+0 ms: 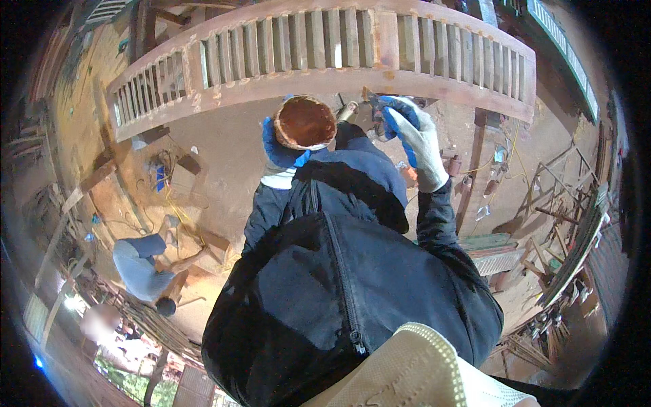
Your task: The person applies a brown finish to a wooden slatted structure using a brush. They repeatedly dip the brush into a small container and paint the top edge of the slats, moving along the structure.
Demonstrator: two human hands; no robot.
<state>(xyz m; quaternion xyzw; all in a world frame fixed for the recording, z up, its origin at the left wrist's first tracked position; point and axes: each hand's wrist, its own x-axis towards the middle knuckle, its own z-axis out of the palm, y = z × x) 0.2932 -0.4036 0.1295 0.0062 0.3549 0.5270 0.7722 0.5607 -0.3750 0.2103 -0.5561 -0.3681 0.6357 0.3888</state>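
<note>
My left hand [277, 152], in a white glove with a blue palm, is wrapped round a round tub [306, 122]. Brown, wet-looking stuff lies inside the tub and crusts its rim. In a matching glove, my right hand [415, 136] is closed on a small dark tool [377, 102] with a brown-smeared tip; its exact kind I cannot make out. That tip is close to the lower rail of a long slatted wooden panel [434, 83]. The panel spans the view ahead of me, with brown patches on its rails and joints. Whether the tip touches the rail, I cannot tell.
At the lower left a co-worker [139, 268] bends low over a wooden block [217, 247]. Yellow cords [178, 207] trail over the dirt floor. Green slatted panels [485, 247] lie at my right, near loose timber [559, 217]. Another green slatted frame [563, 54] stands at the far right.
</note>
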